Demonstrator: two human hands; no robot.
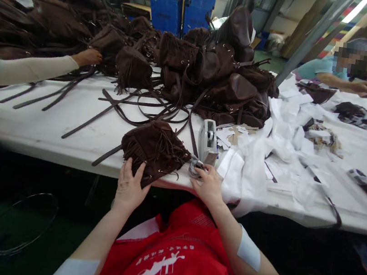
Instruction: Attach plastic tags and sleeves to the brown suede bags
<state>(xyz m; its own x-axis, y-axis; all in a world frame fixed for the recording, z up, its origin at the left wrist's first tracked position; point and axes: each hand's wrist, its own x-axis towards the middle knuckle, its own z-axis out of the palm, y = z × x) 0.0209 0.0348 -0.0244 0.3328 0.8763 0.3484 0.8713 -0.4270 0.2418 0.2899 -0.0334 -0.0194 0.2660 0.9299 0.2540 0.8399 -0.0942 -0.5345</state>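
A dark brown fringed bag (156,149) with small metal rings lies at the table's front edge. My left hand (131,187) rests on its lower left side, fingers spread over the fringe and the thumb apart. At the bag's right end is a small grey, shiny bundle (195,168), seemingly wrapped in plastic; its exact kind is unclear. My right hand (208,187) has its fingertips closed on this bundle. Just behind it stands a white tape dispenser (208,139). A brown strap (106,156) sticks out left of the bag.
A large heap of brown bags (226,79) covers the table's back, with long straps (103,118) trailing forward. White paper and wrapping (245,170) lie to the right. A co-worker's arm (42,68) reaches in at left; another person (334,70) works at far right.
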